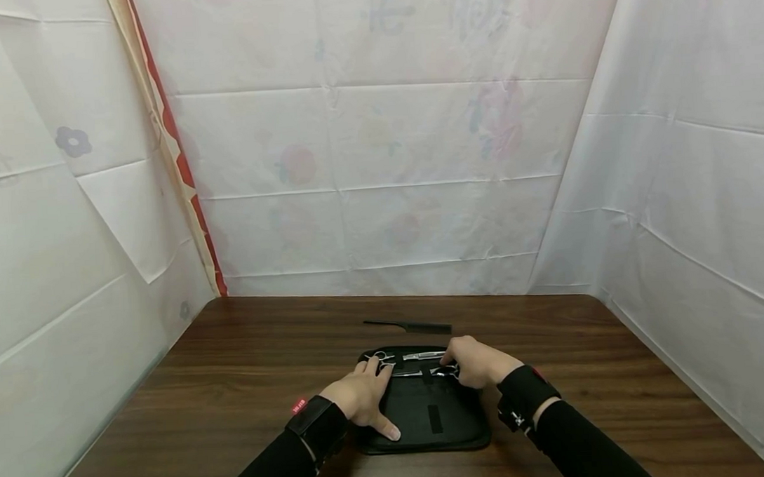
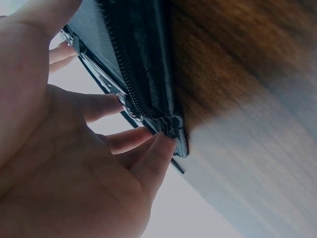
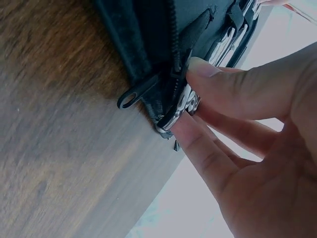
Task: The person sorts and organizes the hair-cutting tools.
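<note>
A black zippered case (image 1: 410, 409) lies opened out on the table, with scissors in its far half. One silver pair (image 1: 422, 356) lies along the far edge; a second pair of scissors (image 1: 407, 374) lies nearer, under a dark strap. My left hand (image 1: 359, 397) rests spread on the case's left side, fingertips at the finger rings and edge, thumb on the near part. At the right edge my right hand (image 1: 481, 365) pinches the ring handles of scissors (image 3: 184, 106) between thumb and fingers. A black zipper pull (image 3: 131, 98) hangs beside them.
A black comb (image 1: 428, 328) with a thin tail lies just beyond the case. The brown wooden table (image 1: 266, 355) meets pale sheet walls (image 1: 381, 224) at the back and sides.
</note>
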`<state>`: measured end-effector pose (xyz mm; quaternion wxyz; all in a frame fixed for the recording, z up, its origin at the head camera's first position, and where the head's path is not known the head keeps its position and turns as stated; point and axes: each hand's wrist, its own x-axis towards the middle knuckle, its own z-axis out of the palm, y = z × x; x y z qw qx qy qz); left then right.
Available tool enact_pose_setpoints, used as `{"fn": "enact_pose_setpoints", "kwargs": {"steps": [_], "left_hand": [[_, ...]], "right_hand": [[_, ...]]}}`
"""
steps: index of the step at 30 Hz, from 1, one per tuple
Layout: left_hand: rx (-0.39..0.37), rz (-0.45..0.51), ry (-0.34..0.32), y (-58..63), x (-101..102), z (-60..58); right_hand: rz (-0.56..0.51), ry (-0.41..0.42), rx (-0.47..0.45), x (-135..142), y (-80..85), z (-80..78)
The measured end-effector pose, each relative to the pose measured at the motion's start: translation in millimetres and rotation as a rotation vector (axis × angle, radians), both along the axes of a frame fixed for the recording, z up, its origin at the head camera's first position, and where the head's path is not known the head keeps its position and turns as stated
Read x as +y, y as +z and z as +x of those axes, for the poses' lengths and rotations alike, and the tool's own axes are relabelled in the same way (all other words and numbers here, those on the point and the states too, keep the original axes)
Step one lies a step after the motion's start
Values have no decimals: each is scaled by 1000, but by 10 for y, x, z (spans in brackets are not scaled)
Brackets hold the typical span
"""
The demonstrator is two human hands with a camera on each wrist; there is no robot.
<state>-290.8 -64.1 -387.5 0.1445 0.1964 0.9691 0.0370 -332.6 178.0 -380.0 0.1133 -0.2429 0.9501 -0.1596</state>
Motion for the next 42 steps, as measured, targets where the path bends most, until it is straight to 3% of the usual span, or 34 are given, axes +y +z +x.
{"fn": "enact_pose_setpoints", "kwargs": {"steps": [42], "left_hand": [[-12, 15, 6, 0, -3, -10]], "right_hand": [[46, 10, 58, -126, -42, 14]]}}
